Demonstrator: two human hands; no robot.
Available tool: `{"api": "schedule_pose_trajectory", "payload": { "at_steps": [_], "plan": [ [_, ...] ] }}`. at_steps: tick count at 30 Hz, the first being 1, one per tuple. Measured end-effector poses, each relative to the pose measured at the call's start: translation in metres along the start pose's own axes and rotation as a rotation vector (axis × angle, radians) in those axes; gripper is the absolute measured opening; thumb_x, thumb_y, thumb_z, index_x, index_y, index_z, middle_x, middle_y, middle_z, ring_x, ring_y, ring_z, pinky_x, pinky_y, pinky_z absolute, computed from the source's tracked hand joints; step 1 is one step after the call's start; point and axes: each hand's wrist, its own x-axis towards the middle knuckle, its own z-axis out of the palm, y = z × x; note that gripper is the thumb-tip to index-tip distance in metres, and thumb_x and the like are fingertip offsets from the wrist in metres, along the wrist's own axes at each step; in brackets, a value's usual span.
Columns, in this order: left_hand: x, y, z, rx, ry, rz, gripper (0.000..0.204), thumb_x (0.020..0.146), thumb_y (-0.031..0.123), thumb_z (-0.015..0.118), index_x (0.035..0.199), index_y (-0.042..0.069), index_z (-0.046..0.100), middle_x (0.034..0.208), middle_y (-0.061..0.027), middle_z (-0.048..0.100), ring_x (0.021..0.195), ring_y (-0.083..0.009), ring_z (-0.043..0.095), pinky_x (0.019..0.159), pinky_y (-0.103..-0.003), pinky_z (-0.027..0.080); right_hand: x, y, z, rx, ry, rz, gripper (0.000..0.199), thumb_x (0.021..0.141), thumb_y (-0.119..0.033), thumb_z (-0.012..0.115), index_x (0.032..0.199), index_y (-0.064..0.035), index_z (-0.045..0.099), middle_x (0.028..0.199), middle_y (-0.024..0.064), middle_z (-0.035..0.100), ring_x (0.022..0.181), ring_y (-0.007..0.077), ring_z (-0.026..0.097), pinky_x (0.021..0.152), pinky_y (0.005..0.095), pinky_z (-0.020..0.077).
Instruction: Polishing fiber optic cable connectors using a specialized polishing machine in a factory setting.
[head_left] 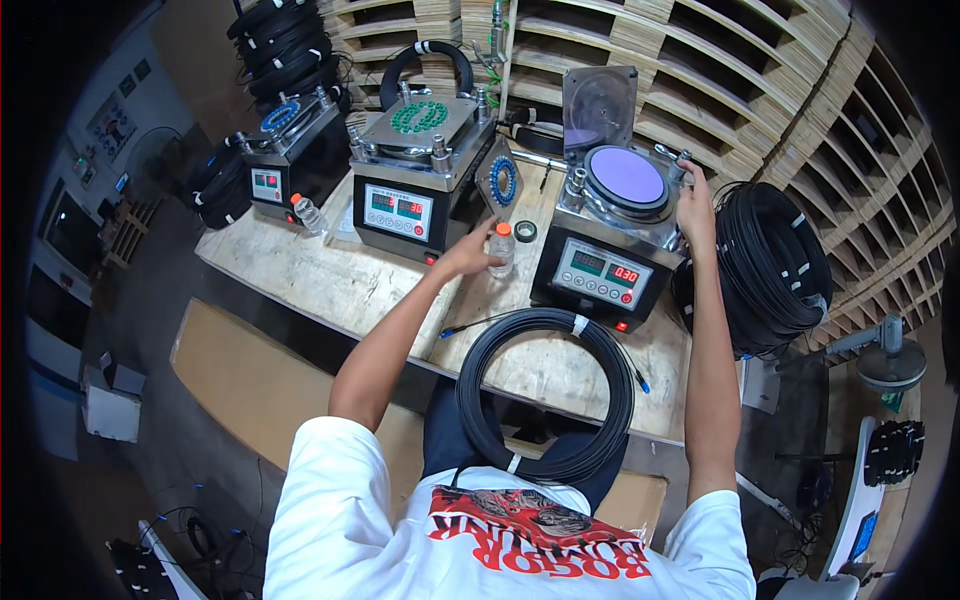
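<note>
L. hand (474,253): thumb and fingers closed about the clear bottle (504,257), long axis approx. upright, orange cap (503,229) uppermost. R. hand (695,208): fingers at the metal post (676,173) on the machine's right side; clenched or merely resting, can't tell. Machine (603,272) stands betw. the hands, lid (598,108) raised at rear, purple disc (627,175) face up. Key relation: disc lies to the right of the bottle and farther from the body, apart from it; R. hand is nearer the disc. Sm. round tub (525,231) just right of bottle. Cable coil (470,385) nearest body, betw. bench (400,319) and lap.
</note>
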Motion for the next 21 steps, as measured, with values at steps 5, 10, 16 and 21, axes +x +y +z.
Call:
{"api": "schedule_pose_trajectory", "payload": {
  "at_steps": [5,10,16,21],
  "plan": [
    [0.001,-0.004,0.001,0.100,0.173,0.102,0.048,0.080,0.013,0.081,0.122,-0.001,0.064,0.110,-0.0156,0.072,0.102,-0.0226,0.070,0.088,-0.035,0.053,-0.001,0.015,0.001,-0.025,0.014,-0.077,0.050,0.083,0.005,0.045,0.128,-0.0118,0.057,0.087,0.0219,0.061,0.082,0.0366,0.062,0.080,0.0446,0.0495],
    [0.021,0.092,-0.015,0.093,0.442,0.255,0.054,0.074,0.022,0.086,0.118,-0.004,0.067,0.090,-0.0166,0.072,0.071,-0.0192,0.066,0.066,-0.035,0.053,-0.006,-0.011,-0.012,-0.221,0.054,-0.015,0.049,0.082,0.003,0.055,0.127,-0.0155,0.060,0.095,0.0183,0.058,0.091,0.0362,0.059,0.083,0.0464,0.0484],
    [0.034,0.227,-0.024,-0.178,0.521,0.452,0.051,0.078,0.012,0.084,0.122,-0.005,0.064,0.093,-0.0055,0.070,0.069,-0.0054,0.056,0.062,-0.023,0.049,-0.003,-0.085,-0.032,-0.087,-0.082,-0.332,0.049,0.085,-0.015,0.071,0.132,-0.0133,0.060,0.118,0.0170,0.061,0.116,0.0353,0.056,0.101,0.0422,0.0437],
    [0.062,0.272,0.001,-0.378,0.232,0.507,0.058,0.082,0.017,0.082,0.129,-0.007,0.060,0.099,-0.0106,0.073,0.084,-0.0095,0.066,0.071,-0.023,0.052,0.006,-0.121,-0.032,0.128,-0.100,-0.316,0.056,0.083,-0.017,0.076,0.136,-0.0077,0.058,0.131,0.0195,0.060,0.123,0.0345,0.058,0.104,0.0404,0.0447]
  ]
}}
